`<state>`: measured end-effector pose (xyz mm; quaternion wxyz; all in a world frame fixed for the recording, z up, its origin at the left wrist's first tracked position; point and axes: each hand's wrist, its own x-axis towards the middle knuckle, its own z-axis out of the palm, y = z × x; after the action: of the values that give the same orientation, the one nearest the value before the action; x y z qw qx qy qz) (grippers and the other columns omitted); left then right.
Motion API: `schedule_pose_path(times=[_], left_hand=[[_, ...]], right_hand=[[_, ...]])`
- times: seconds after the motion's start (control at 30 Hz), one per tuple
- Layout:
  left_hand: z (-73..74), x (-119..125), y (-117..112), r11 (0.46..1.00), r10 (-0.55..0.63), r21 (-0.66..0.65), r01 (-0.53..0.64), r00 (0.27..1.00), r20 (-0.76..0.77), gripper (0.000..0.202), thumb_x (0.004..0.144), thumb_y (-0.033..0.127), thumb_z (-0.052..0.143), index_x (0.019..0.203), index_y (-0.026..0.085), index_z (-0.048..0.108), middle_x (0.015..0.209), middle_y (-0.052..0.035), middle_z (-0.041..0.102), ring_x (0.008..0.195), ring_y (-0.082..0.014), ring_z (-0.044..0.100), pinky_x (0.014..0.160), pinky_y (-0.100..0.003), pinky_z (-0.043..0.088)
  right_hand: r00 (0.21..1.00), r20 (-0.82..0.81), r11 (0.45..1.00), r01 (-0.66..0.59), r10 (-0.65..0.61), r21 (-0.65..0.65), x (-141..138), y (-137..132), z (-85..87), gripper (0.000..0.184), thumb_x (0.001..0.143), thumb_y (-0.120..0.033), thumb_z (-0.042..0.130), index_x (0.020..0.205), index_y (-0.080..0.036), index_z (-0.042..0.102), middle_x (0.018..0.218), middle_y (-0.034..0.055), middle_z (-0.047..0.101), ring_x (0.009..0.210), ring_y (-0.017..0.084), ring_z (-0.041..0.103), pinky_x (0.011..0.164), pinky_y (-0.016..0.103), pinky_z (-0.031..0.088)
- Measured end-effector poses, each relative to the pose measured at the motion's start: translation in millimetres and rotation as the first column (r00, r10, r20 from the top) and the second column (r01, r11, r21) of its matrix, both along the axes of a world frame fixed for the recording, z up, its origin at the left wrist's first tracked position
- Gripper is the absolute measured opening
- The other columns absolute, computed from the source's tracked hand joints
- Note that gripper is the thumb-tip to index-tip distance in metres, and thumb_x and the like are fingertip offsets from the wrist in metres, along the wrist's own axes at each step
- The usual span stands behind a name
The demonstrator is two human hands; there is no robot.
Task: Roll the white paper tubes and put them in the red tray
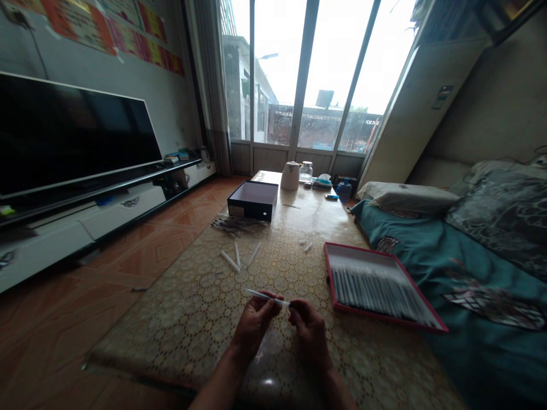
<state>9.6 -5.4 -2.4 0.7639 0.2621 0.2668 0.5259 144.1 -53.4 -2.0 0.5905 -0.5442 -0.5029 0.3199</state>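
White tube (265, 297), lying level across the lace-covered table (171, 336) and held in front of the person between both hands. Left hand (254, 327): fingers curled and closed on the tube's middle, with its far end projecting to the left. Right hand (310, 333): fingers bent and nearly closed, the fingertips at the tube's right end; the exact grip is too small to tell. Beyond the hands, three loose white tubes (229, 261) lie apart from one another, and two short white pieces (305, 245) lie further right. A heap of thin dark-and-white tubes (237, 225) lies just in front of a black box (252, 200). At right, a red-rimmed tray (359, 251) holds close rows of slim tubes (376, 290) and sits at the table's edge, beside a teal bed (427, 256). At the far end stand a white kettle (290, 175), a glass jar (306, 171) and a blue bottle (344, 191). A wall-side television (72, 136) faces the table from the left.
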Motion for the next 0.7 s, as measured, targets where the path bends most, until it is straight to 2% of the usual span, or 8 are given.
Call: schedule_pose_path(times=[0.23,0.37,0.5,0.6,0.7], left_hand=[[3.2,-0.7,-2.2,0.999,-0.036,0.032,0.036,0.999,-0.011,0.018,0.067,0.018,0.073,0.079,0.015,0.060,0.082,-0.0053,0.072,0.072,-0.0135,0.065,0.071,-0.025,0.046],[5.6,-1.8,-3.7,0.998,-0.057,0.037,0.058,0.998,-0.025,0.018,0.067,0.019,0.073,0.078,0.016,0.060,0.083,-0.0058,0.072,0.072,-0.0142,0.065,0.072,-0.026,0.046],[5.7,-2.1,-4.8,0.997,-0.064,0.041,0.065,0.997,-0.042,0.018,0.066,0.019,0.074,0.078,0.015,0.061,0.081,-0.0061,0.072,0.073,-0.0148,0.065,0.073,-0.026,0.046],[4.0,-1.9,-4.9,0.996,-0.074,0.045,0.076,0.997,-0.034,0.017,0.067,0.019,0.073,0.078,0.015,0.061,0.081,-0.0071,0.072,0.073,-0.0156,0.065,0.073,-0.027,0.046],[1.4,-1.8,-3.7,0.997,-0.075,0.030,0.076,0.997,-0.026,0.017,0.068,0.020,0.072,0.080,0.015,0.060,0.082,-0.0077,0.072,0.073,-0.0154,0.066,0.072,-0.027,0.047]], right_hand=[[0.988,0.154,0.999,0.020,-0.014,-0.037,1.4,2.5,-6.6,0.018,0.087,-0.035,0.047,0.086,-0.019,0.056,0.066,-0.0008,0.057,0.055,0.012,0.053,0.053,0.021,0.041],[0.961,0.274,0.999,0.036,-0.035,0.005,0.9,3.1,-13.7,0.021,0.089,-0.035,0.041,0.084,-0.021,0.054,0.065,-0.0014,0.055,0.058,0.013,0.052,0.055,0.022,0.039],[0.914,0.398,0.997,0.072,-0.083,0.042,0.0,4.1,-20.1,0.029,0.091,-0.035,0.035,0.071,-0.021,0.051,0.064,-0.0004,0.055,0.061,0.014,0.051,0.058,0.023,0.037],[0.908,0.405,0.994,0.103,-0.106,0.030,0.2,3.6,-19.4,0.032,0.092,-0.037,0.034,0.070,-0.021,0.051,0.063,0.0004,0.055,0.059,0.014,0.051,0.057,0.024,0.035],[0.924,0.376,0.997,0.072,-0.068,0.002,0.8,2.0,-13.8,0.037,0.093,-0.038,0.031,0.067,-0.021,0.050,0.059,-0.0008,0.053,0.055,0.013,0.050,0.054,0.023,0.034]])
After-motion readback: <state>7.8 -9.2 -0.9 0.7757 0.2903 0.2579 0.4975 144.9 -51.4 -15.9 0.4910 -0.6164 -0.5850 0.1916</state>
